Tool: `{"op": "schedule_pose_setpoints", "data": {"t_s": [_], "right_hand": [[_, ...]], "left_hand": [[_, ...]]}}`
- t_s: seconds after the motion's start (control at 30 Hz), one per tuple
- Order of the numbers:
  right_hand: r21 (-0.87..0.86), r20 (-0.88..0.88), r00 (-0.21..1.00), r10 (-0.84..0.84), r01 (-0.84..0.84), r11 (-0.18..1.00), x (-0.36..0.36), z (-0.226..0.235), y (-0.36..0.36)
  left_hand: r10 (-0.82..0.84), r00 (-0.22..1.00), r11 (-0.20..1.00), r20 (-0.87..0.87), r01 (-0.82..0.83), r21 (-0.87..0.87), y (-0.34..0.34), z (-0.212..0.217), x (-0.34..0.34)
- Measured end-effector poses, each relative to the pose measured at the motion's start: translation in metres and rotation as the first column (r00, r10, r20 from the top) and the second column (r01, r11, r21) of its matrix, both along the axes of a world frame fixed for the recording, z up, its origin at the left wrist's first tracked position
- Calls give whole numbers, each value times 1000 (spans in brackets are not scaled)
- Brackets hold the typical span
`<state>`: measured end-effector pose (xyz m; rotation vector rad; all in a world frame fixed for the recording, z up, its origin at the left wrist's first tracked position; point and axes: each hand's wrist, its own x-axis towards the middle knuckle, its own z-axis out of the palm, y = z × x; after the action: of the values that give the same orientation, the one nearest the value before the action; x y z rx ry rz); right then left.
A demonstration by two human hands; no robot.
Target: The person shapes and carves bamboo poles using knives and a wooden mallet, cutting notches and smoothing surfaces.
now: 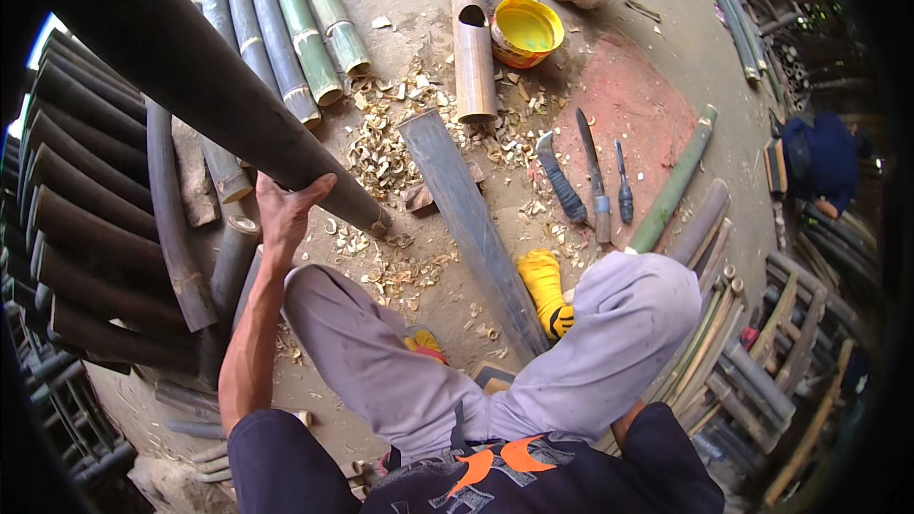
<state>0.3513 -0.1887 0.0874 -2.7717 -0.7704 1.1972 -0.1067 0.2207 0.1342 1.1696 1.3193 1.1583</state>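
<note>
A thick dark bamboo pole (257, 124) slants down from the upper left, its lower end close to the chip-strewn ground. My left hand (286, 214) grips it near that end, thumb lying along its side. My right hand is hidden beyond my bent right leg; only a bit of the forearm (625, 424) shows. Between my legs a long flat grey board (471, 228) lies sloping, its far part by a brick (419, 197). On the right lie a hooked blade with a wrapped handle (562, 181), a long knife (592, 171) and a slim chisel-like tool (624, 186).
Dark bamboo poles (105, 209) are stacked at left; green ones (314, 29) lie farther off. A bamboo tube with cut holes (472, 62) is beside a yellow bucket (524, 33). More bamboo (681, 181) lies at right, where another person (819, 167) is.
</note>
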Motion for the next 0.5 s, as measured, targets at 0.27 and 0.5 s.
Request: {"op": "schedule_pose_setpoints", "data": {"t_s": [0.27, 0.5], "right_hand": [[0, -63, 998, -11, 11, 1000, -33, -19, 33], [-10, -32, 999, 5, -6, 1000, -22, -24, 55]], "left_hand": [[51, 999, 999, 1, -51, 6, -6, 5, -2], [47, 999, 998, -19, -48, -33, -14, -3, 1]]}}
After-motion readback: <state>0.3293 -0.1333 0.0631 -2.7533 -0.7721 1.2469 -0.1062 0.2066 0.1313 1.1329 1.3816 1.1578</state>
